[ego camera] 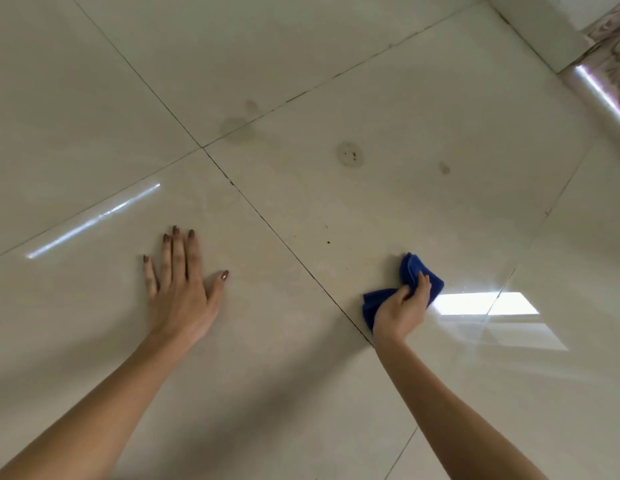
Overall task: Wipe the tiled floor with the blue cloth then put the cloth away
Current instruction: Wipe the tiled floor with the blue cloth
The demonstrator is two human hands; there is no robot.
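Blue cloth (410,271), bunched and folded, pressed flat against tiled floor (301,81) just right of a dark grout line. Floor of large glossy cream tiles with thin dark joints, marked beyond the cloth by faint dried rings, smudges and small dark specks; bright window reflection just beside cloth.

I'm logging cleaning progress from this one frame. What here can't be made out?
- Head view: floor beneath the blue cloth and right hand, hidden by them, so whether it is clean there is unknown.
- Tile under the flat left hand, hidden.
- Patterned surface at the top right, cut off by the frame edge; unidentifiable.
- Glare patch washes out that tile.
- Dark specks, too small to identify.
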